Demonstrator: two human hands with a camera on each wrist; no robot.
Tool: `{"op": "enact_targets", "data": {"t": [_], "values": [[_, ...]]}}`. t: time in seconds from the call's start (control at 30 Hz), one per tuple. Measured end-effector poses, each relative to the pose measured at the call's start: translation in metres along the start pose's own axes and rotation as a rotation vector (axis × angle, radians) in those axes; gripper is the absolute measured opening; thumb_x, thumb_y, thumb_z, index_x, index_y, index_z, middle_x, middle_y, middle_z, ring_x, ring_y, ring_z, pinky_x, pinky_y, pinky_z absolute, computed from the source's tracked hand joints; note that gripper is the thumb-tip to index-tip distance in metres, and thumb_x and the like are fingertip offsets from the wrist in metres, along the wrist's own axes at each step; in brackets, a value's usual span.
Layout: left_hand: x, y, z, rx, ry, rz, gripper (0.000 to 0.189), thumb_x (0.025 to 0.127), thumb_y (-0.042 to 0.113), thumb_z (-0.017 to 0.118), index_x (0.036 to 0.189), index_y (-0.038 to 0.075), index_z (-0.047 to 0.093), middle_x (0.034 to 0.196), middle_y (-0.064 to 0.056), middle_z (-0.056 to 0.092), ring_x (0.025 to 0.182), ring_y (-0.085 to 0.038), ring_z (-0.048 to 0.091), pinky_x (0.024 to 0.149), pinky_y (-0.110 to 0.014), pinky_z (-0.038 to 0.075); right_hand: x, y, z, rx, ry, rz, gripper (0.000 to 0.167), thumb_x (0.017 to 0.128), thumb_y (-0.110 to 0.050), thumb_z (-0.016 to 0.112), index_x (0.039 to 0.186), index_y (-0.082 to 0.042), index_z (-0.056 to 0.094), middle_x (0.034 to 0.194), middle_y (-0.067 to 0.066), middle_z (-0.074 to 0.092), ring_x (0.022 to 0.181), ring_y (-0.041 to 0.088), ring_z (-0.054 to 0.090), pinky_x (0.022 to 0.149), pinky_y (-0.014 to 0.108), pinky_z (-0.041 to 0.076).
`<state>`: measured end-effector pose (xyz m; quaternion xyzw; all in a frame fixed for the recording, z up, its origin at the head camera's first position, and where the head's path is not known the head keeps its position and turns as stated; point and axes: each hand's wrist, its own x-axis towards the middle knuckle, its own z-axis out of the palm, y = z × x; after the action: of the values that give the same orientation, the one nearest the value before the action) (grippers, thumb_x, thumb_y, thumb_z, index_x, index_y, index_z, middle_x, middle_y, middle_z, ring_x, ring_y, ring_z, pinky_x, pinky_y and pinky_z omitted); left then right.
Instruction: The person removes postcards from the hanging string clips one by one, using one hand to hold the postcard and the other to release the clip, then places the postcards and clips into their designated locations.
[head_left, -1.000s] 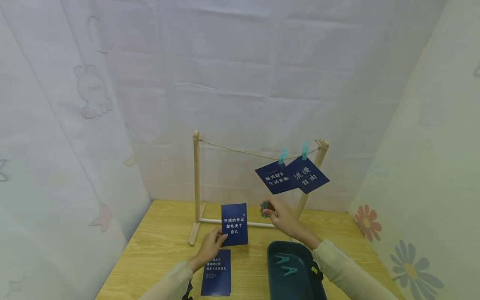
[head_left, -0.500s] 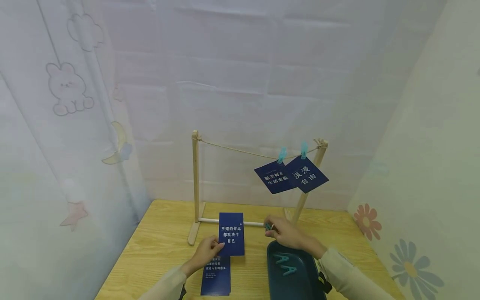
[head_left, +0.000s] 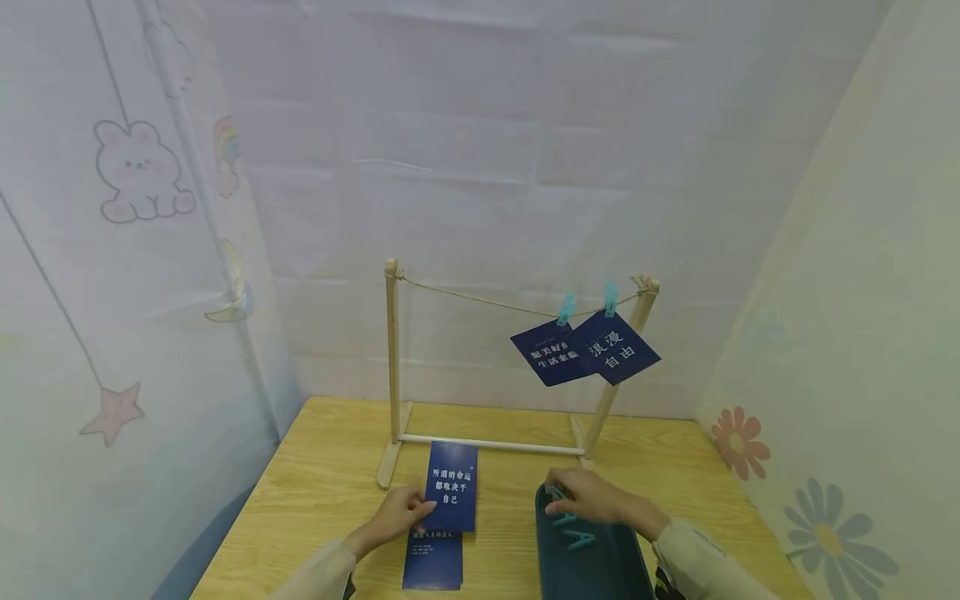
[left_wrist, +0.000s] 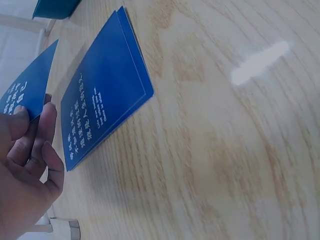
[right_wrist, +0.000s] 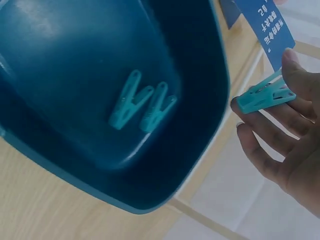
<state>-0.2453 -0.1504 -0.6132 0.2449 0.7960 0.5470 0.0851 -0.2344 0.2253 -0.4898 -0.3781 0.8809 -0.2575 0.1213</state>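
My left hand (head_left: pixel 393 517) pinches a dark blue card (head_left: pixel 452 487) with white characters, thumb in front and fingers behind. This card is lifted off the table and overlaps a small stack of similar blue cards (head_left: pixel 435 565) in the head view. Above the far end of a dark teal tray (head_left: pixel 600 568), my right hand (head_left: pixel 592 497) holds a light teal clothespin (right_wrist: pixel 265 96) between thumb and fingers, best seen in the right wrist view. Two more clothespins (right_wrist: pixel 129 102) lie on the tray floor.
Behind the hands stands a wooden frame (head_left: pixel 393 358) with a twine line (head_left: pixel 472 297). Two blue cards (head_left: pixel 613 348) hang from its right half, each by a clothespin (head_left: pixel 567 309). The wooden table (head_left: pixel 300 500) meets fabric walls at the back and sides.
My left hand has drawn the card down toward me, over the stack. My right hand, keeping the clothespin, has come down and right from near the frame to over the tray.
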Motion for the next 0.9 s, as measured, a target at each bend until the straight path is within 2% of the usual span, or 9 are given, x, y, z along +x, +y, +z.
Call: {"op": "enact_targets", "data": {"t": [0.2, 0.4, 0.6, 0.67, 0.77, 0.9], "values": [[-0.006, 0.0, -0.001, 0.029, -0.026, -0.042, 0.018, 0.099, 0.008, 0.061, 0.084, -0.001, 0.057, 0.063, -0.012, 0.066, 0.054, -0.025, 0.066, 0.046, -0.018, 0.039, -0.009, 0.004, 0.006, 0.003, -0.049, 0.041, 0.034, 0.094, -0.036, 0.068, 0.109, -0.005, 0.062, 0.089, -0.008, 0.059, 0.072, 0.0, 0.049, 0.063, 0.023, 0.046], [-0.014, -0.001, -0.002, 0.018, -0.025, -0.054, 0.017, 0.097, 0.008, 0.063, 0.084, -0.001, 0.057, 0.061, -0.012, 0.063, 0.05, -0.026, 0.065, 0.045, -0.02, 0.044, -0.02, 0.011, 0.016, -0.048, -0.091, 0.064, 0.032, 0.092, -0.026, 0.072, 0.111, -0.002, 0.064, 0.099, 0.004, 0.063, 0.085, 0.01, 0.058, 0.07, 0.026, 0.05], [-0.021, -0.006, -0.004, -0.01, -0.044, -0.084, 0.018, 0.096, 0.006, 0.064, 0.082, -0.002, 0.057, 0.062, -0.011, 0.063, 0.05, -0.022, 0.065, 0.046, -0.022, 0.048, -0.029, 0.018, 0.03, -0.084, -0.135, 0.149, 0.031, 0.087, -0.027, 0.077, 0.107, -0.005, 0.066, 0.088, -0.005, 0.052, 0.075, 0.004, 0.046, 0.064, 0.023, 0.044], [-0.022, -0.005, -0.005, -0.02, -0.053, -0.106, 0.019, 0.096, 0.006, 0.064, 0.08, -0.002, 0.057, 0.062, -0.01, 0.063, 0.051, -0.022, 0.064, 0.046, -0.021, 0.048, -0.031, 0.02, 0.034, -0.111, -0.146, 0.165, 0.031, 0.086, -0.027, 0.078, 0.106, -0.005, 0.068, 0.089, -0.006, 0.053, 0.076, 0.003, 0.048, 0.065, 0.023, 0.046], [-0.025, -0.005, -0.006, -0.027, -0.076, -0.119, 0.02, 0.097, 0.006, 0.063, 0.08, -0.002, 0.057, 0.063, -0.011, 0.063, 0.052, -0.02, 0.063, 0.046, -0.019, 0.045, -0.034, 0.02, 0.04, -0.13, -0.167, 0.167, 0.026, 0.085, -0.025, 0.079, 0.1, -0.006, 0.068, 0.088, -0.007, 0.057, 0.077, 0.003, 0.051, 0.066, 0.024, 0.048], [-0.031, -0.008, -0.007, -0.014, -0.099, -0.109, 0.021, 0.097, 0.007, 0.062, 0.079, -0.003, 0.057, 0.061, -0.008, 0.061, 0.049, -0.01, 0.056, 0.046, -0.017, 0.039, -0.035, 0.024, 0.051, -0.131, -0.201, 0.144, 0.024, 0.084, -0.023, 0.081, 0.095, -0.007, 0.067, 0.079, -0.01, 0.056, 0.07, 0.0, 0.049, 0.061, 0.022, 0.047]]}}
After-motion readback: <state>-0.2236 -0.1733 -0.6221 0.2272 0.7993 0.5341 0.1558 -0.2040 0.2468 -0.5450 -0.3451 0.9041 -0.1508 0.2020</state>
